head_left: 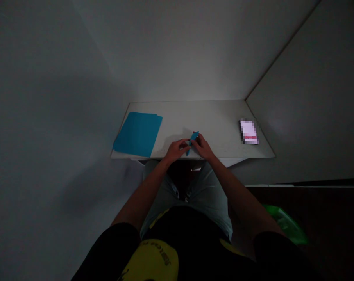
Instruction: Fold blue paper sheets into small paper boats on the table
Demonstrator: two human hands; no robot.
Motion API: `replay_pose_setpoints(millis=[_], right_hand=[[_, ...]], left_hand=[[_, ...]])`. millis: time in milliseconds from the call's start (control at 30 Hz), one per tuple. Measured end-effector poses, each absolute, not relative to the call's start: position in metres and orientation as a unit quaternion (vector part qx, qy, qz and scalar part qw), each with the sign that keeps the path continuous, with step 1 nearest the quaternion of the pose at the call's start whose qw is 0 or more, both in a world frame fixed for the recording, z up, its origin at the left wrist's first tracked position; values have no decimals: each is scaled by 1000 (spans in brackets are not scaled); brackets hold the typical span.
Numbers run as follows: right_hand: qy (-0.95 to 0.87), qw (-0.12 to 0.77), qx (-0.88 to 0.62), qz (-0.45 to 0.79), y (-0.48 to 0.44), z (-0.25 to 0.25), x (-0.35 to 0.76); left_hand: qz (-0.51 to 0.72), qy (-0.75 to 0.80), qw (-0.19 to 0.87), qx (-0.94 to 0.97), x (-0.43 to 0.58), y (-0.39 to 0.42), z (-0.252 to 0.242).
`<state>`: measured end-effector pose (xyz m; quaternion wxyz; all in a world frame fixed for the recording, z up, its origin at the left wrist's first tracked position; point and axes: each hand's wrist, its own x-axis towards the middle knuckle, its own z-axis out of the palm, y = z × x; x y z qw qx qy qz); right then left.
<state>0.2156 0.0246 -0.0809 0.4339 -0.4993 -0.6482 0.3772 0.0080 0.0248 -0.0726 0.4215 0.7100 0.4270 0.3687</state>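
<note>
A small folded piece of blue paper is held upright and slanted between both hands, just above the front part of the white table. My left hand pinches it from the left, with thumb and fingertips on its lower part. From the other side, my right hand grips its upper part, fingers bent around the far edge. Its exact folds are too small and dim to make out. Larger blue sheets lie flat at the table's left end, apart from the hands.
A phone with a lit, blurred screen lies at the table's right end. Walls border the table at the back and on both sides. Low on the right, a green plastic object stands near the dark floor.
</note>
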Motion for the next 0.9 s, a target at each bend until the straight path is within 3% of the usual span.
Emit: replay_pose_setpoints(millis=[900], right_hand=[[-675,388,-494,386,25,-77,219]], left_hand=[[340,424,378,749,4,28,-79]])
